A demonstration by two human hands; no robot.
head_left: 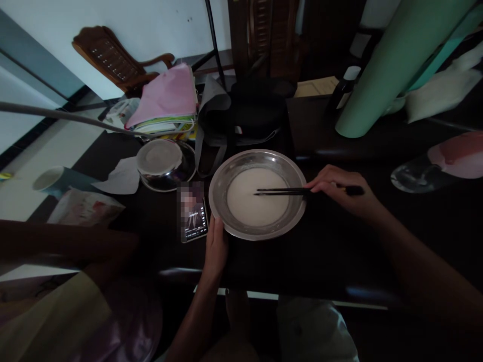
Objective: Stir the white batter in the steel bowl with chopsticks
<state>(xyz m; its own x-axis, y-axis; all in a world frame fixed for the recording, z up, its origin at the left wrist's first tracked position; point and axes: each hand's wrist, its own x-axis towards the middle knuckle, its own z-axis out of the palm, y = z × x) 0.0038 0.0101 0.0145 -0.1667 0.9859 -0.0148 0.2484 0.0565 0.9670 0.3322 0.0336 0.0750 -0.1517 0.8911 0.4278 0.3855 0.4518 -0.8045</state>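
Two black chopsticks (281, 191) are clamped in the fingers of your right hand (335, 188), tips at the white liquid (258, 208) in the metal bowl (260, 234), near the front edge of the dark surface (320, 251). Your left hand (216, 246) touches its rim; I cannot tell whether those fingers grip. Crowding you: a phone (194, 216) just left, a second metal vessel (160, 157) beyond, a black bag (256, 110) behind, and a green cylinder (381, 85) toward the back right.

No legible text; phone screen (195, 213) marks too small.
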